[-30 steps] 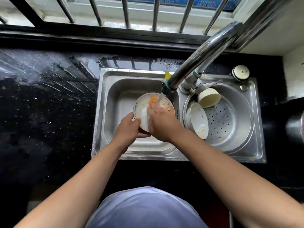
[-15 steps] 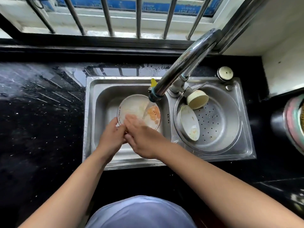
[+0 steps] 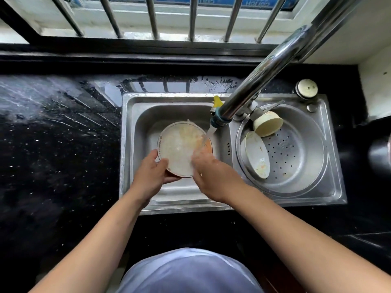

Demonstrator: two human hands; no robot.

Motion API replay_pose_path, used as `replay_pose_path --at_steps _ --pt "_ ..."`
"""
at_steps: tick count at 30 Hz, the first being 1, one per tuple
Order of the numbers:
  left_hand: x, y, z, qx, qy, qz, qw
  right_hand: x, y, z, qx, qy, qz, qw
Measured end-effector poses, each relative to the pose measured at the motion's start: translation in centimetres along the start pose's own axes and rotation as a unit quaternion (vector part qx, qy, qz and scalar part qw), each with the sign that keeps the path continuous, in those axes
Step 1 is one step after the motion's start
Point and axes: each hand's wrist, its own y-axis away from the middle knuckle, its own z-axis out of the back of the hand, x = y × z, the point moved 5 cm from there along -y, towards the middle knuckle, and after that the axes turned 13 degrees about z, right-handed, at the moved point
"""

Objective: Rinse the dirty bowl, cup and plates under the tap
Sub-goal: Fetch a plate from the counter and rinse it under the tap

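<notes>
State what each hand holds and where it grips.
Left hand grips the plate by its lower-left rim; right hand rubs its face, gripping nothing.

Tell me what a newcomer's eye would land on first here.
First, the round orange-rimmed plate held tilted over the left steel basin, with water from the curved chrome tap pouring onto it. The left hand grips its lower edge while the right hand rubs its face under the stream. In the right round perforated basin, a cream cup lies tipped beside a stained white plate leaning on the wall.
</notes>
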Motion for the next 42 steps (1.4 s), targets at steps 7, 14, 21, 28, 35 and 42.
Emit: replay_pose_path --at_steps 7,14,21,28,35,42 --pt "0.3 0.8 -0.8 0.021 -0.005 -0.003 1.000 2.6 -1.8 -1.3 0.002 -0.069 0.099 0.993" --pt "0.1 0.8 -1.3 0.022 -0.028 0.013 0.999 -0.5 -2.2 0.0 -0.058 0.006 -0.032 0.998" --pt "0.5 1.1 -0.8 -0.006 -0.028 0.005 1.000 0.4 1.2 -2.0 -0.020 -0.035 0.077 0.996" --pt "1.1 1.3 -2.2 0.005 -0.012 0.017 1.000 1.6 -2.2 -0.8 -0.014 -0.079 0.099 0.992" --pt "1.0 1.6 -1.9 -0.025 0.041 0.029 0.998 -2.1 1.6 -1.9 0.009 0.045 0.064 0.997" --pt "1.9 1.1 -1.7 -0.012 0.084 0.040 0.996 -1.6 1.6 -1.8 -0.141 -0.043 -0.002 0.989"
